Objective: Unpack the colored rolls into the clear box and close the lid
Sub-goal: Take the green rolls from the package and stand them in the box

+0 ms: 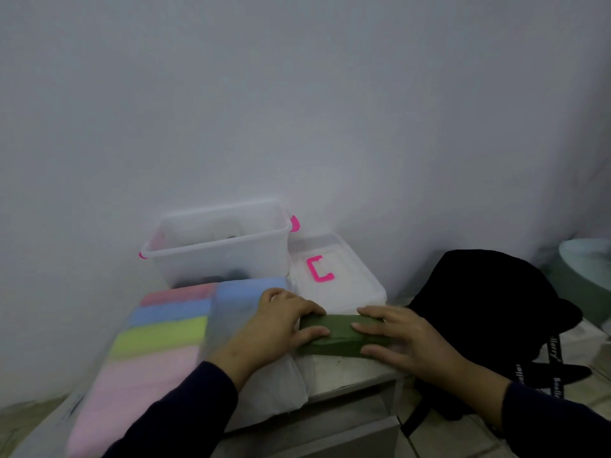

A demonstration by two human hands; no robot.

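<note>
lying between both grips, the green roll (337,335) is held by left hand (277,328) and right hand (403,342).

Dark navy long sleeves (185,404) cover both forearms to the wrists; each hand is bare

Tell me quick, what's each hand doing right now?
Left hand: fingers closed on the left end of the dark green roll.
Right hand: fingers closed on its right end.

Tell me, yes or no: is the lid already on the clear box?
No. The lid lies flat to the right of the clear box, whose top is open.
</note>
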